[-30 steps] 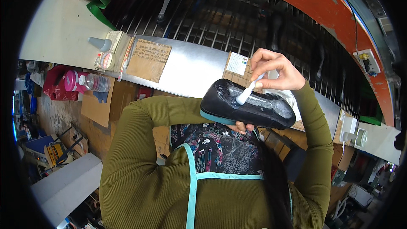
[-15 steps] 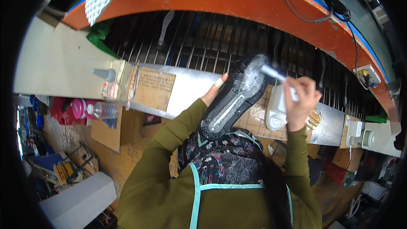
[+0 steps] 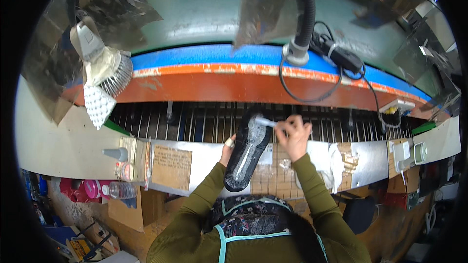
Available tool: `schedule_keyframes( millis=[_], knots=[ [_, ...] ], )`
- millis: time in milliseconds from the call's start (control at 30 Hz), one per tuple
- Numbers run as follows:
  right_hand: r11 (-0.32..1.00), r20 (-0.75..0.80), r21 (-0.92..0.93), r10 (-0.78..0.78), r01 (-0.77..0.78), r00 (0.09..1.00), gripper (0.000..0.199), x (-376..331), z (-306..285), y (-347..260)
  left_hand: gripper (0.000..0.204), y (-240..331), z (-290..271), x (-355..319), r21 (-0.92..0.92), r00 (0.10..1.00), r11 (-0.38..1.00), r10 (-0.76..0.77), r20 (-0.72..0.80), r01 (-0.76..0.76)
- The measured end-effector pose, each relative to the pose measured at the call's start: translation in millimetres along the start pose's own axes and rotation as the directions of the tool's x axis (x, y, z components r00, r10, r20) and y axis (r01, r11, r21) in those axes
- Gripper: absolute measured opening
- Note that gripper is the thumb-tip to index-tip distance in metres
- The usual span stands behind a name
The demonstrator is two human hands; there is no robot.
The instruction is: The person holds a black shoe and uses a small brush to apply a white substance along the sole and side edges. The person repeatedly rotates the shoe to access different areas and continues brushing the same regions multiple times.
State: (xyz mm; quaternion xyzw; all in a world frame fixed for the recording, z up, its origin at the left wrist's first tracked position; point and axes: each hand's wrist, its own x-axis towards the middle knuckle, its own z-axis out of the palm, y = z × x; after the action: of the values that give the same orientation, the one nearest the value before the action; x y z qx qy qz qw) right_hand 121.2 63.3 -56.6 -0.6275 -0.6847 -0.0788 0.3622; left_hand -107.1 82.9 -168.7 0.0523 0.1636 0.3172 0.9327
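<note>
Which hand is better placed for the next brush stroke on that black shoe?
Probably the right hand: it holds the pale brush, its tip at the far end of the black shoe. The left hand supports the shoe from its left side.

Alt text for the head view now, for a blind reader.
A person's left hand holds a black shoe, whitish-streaked underside showing; the right hand holds a pale brush at its far end. A workbench lies below.

Upturned black shoe [image 3: 249, 152], pale brush [image 3: 266, 122]
</note>
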Motion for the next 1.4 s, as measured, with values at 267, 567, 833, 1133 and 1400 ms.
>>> schedule_keyframes(
  millis=[267, 567, 833, 1133, 1400],
  knots=[
    [0.85, 0.449, 0.05, 0.451, -0.525, 0.772, 0.036, -12.5, 128.2, 151.1, 0.04, 49.5, -42.6, 86.9, 0.221, 0.908, 0.912, 0.385, -0.166, -0.346],
    [0.821, 0.591, -0.353, 0.567, -0.448, 0.574, 0.031, -14.3, 171.4, 184.2, 0.047, 52.3, -67.1, 127.5, -0.319, 0.756, 0.839, 0.155, -0.636, -0.44],
    [0.796, 0.598, 0.094, 0.435, -0.598, 0.673, 0.03, 29.4, 112.1, 179.8, 0.033, 68.7, -97.7, 148.9, -0.197, 0.803, 0.892, 0.247, -0.543, -0.408],
    [0.315, 0.654, 0.602, 0.332, -0.734, 0.679, 0.026, -13.4, -61.1, 85.7, 0.064, -21.7, -35.3, 68.6, 0.272, 0.926, 0.944, 0.261, -0.274, -0.186],
    [0.145, 0.756, 0.645, 0.022, -0.75, 0.654, 0.053, -66.8, -152.1, 1.7, 0.076, -135.8, 52.1, -42.9, 0.003, 0.895, 0.984, -0.161, 0.416, 0.176]
  ],
)
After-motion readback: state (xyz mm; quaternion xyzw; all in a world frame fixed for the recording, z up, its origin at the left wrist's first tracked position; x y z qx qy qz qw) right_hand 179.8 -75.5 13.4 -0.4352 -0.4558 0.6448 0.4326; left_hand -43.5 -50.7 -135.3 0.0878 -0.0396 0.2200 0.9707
